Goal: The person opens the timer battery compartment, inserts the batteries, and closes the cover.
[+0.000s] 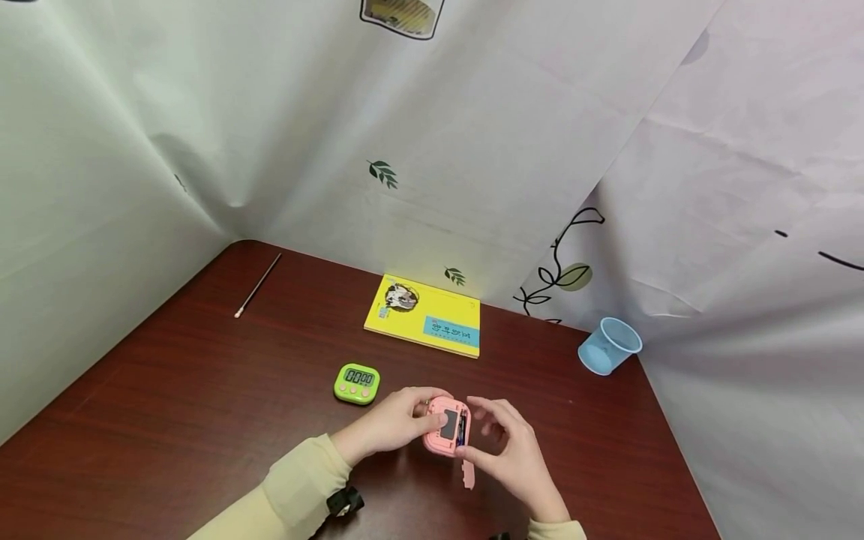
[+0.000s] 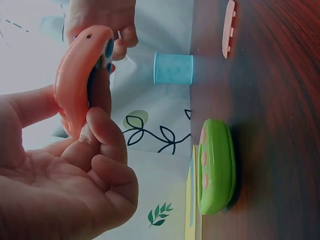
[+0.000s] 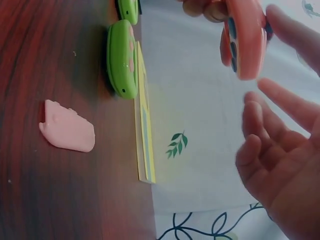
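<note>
My left hand [image 1: 394, 421] grips a pink timer [image 1: 439, 445], its thumb on the back and its fingers behind. The timer's battery slot faces up, and a dark battery [image 1: 462, 430] lies in it. Beside it is my right hand [image 1: 509, 454], its thumb touching the lower end of the slot and its index finger by the upper end. In the right wrist view, that hand's other fingers are loosely bent with nothing in them. A pink battery cover [image 3: 67, 127] lies on the table below the timer.
A green timer [image 1: 357, 384] with a digital display lies left of the hands. Behind it is a yellow book [image 1: 412, 319]. A thin stick [image 1: 258, 286] lies at the back left, and a light blue cup [image 1: 610, 346] stands at the right edge of the dark table [image 1: 169, 375].
</note>
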`<state>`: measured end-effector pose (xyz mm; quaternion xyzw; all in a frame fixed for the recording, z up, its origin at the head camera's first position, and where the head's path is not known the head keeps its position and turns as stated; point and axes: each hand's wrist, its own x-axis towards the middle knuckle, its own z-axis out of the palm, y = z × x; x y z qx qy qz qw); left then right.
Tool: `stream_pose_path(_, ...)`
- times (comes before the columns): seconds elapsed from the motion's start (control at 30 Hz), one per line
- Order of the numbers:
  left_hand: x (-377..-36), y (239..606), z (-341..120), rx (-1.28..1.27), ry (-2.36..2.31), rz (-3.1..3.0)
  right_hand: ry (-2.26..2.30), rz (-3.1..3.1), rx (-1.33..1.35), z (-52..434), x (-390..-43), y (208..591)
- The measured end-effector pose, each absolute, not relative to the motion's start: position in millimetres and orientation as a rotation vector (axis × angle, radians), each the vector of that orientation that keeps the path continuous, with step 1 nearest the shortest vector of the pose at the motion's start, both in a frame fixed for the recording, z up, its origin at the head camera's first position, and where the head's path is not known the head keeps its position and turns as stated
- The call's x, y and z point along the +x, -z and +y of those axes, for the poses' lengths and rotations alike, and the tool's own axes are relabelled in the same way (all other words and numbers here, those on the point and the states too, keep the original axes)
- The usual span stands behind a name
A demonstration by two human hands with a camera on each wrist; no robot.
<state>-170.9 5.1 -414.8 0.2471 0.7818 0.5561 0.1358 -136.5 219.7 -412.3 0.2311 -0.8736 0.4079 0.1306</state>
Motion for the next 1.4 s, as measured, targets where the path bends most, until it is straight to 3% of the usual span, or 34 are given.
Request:
stream_pose_path(0.2,-171,417,3,0.793,-1.518,2.311,-1.405,-2.666,0.679,213,-129,397)
stream_pose_path(0.8,-168,415,3,0.8,-1.557,2.295,-1.909,-2.518,0.722,223,-142,430)
stream_pose_path(1.4,-169,420,2,0.74,-1.508,2.385,-1.867,-2.48,0.776,220,-140,435)
